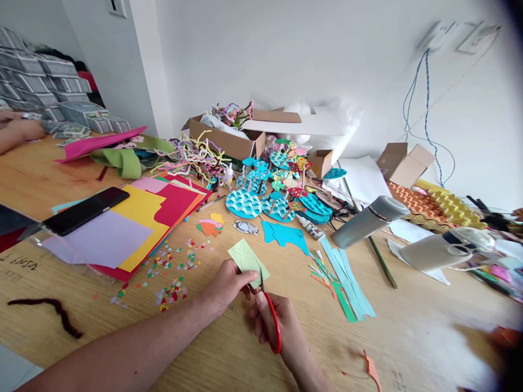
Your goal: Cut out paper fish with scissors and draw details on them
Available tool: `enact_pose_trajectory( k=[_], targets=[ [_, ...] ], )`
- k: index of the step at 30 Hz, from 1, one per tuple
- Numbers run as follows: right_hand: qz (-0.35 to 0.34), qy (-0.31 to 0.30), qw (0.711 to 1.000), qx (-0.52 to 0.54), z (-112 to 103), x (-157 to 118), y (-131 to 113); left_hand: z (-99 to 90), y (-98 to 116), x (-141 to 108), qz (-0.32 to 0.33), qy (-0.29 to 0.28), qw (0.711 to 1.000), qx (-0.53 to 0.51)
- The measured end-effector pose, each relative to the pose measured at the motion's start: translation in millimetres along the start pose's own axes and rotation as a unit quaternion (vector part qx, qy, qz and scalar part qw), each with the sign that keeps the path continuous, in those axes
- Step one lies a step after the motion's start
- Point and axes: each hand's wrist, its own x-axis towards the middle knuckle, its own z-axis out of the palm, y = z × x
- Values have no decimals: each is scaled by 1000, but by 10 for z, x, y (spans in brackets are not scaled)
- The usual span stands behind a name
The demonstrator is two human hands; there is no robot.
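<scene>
My left hand (233, 282) pinches a small piece of light green paper (244, 253) by its near edge, thumb on top. Faint drawn lines run across the paper. In my right hand (281, 318) is a pair of scissors (274, 321) with red handles, their blades at the paper's near right edge. How far the blades are apart is hard to see. Just beyond the paper lie a black-and-white fish drawing (246, 227), orange and yellow paper cutouts (211, 226) and a blue paper scrap (285, 235).
Coloured paper sheets (161, 204) and a black phone (86, 209) lie at left, near scattered confetti (171, 291). Paper strips (347, 277), a glue bottle (310, 227), a grey flask (370, 220) and a white bottle (445, 249) stand or lie at right. Another person's hand (22, 129) shows far left.
</scene>
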Motion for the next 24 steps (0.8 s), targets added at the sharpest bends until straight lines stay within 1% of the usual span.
enact_pose_trajectory(
  k=[11,16,24],
  targets=[
    [-8,0,1000,-4,-5,11,51,34,42,-19,-9,8,1000,3],
    [-14,-3,1000,1,-4,3,42,32,37,-11,-10,4,1000,-1],
    [-12,-4,1000,-5,-8,-5,20,19,9,3,-8,15,1000,-5]
  ],
)
